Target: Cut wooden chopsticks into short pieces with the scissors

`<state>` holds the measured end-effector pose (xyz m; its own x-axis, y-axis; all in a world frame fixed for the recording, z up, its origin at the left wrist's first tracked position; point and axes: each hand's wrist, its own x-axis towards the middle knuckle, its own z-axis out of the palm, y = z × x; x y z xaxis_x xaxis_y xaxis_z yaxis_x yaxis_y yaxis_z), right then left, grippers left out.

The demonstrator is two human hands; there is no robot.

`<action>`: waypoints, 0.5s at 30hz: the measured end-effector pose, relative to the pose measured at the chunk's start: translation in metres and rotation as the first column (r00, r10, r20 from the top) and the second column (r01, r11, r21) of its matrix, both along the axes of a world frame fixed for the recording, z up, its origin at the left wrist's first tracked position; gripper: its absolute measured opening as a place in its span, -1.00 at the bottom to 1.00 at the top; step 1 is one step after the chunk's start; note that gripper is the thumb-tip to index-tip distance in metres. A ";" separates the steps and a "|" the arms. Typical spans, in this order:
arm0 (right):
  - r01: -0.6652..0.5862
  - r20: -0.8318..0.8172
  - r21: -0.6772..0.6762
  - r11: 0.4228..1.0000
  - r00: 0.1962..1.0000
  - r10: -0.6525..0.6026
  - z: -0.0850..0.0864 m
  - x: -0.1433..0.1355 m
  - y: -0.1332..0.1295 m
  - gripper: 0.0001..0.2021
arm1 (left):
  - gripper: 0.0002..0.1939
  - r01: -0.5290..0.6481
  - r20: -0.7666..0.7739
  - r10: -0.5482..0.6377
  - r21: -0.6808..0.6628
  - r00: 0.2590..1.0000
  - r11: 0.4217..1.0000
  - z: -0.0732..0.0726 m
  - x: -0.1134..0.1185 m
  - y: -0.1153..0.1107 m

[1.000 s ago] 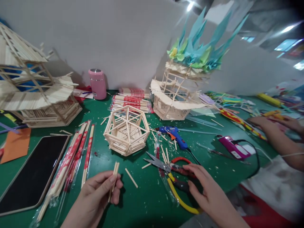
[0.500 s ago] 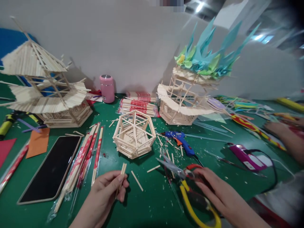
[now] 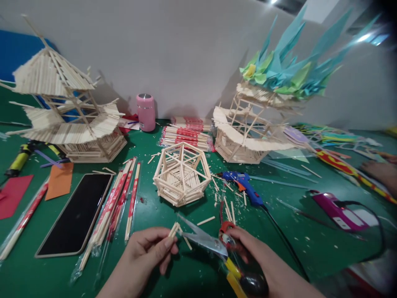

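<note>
Small wooden sticks (image 3: 174,230) are pinched in my left hand (image 3: 155,252), their tips pointing up and to the right. My right hand (image 3: 248,252) is wrapped round the handles of scissors (image 3: 211,244). The open blades point left, with their tips at the ends of the sticks. Just beyond my hands stands a small many-sided frame of sticks (image 3: 182,176). Loose cut stick pieces (image 3: 206,220) lie on the green table around it, and a blue glue gun (image 3: 245,184) rests to its right.
A phone (image 3: 76,213) and wrapped chopsticks (image 3: 107,211) lie at left. Stick pavilions stand at back left (image 3: 80,136) and back right (image 3: 238,142). A pink bottle (image 3: 146,112) is by the wall. A purple device (image 3: 338,211) and another person's hand (image 3: 380,173) are at right.
The scissors have moved left to the sticks, their blades spread wider. My left hand has shifted slightly right in view. The whole view has turned a little to the left.
</note>
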<state>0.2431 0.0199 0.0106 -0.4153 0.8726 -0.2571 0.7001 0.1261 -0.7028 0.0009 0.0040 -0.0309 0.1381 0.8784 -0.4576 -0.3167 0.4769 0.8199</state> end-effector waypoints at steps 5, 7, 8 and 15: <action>-0.028 -0.035 -0.047 0.998 0.999 0.026 0.008 -0.013 0.006 -0.42 | -0.76 0.081 -0.041 -0.079 0.059 0.996 0.995 -0.001 -0.002 -0.004; -0.048 -0.062 -0.071 0.996 0.997 0.043 0.007 -0.014 0.007 -0.49 | -0.76 0.093 -0.065 -0.089 0.064 0.994 0.994 0.002 -0.002 -0.004; -0.057 -0.069 -0.081 0.995 0.996 0.051 0.007 -0.015 0.007 -0.52 | -0.75 0.101 -0.075 -0.096 0.067 0.993 0.993 0.003 -0.001 -0.003; -0.135 0.020 -0.003 0.991 0.991 0.135 0.008 -0.014 0.005 -0.66 | -0.68 0.192 -0.175 -0.171 0.108 0.969 0.975 0.012 -0.001 0.001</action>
<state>0.2290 0.0252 0.0191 -0.5237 0.8087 -0.2677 0.6910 0.2195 -0.6887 0.0000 0.0046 -0.0184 0.2326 0.8964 -0.3774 -0.0904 0.4063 0.9093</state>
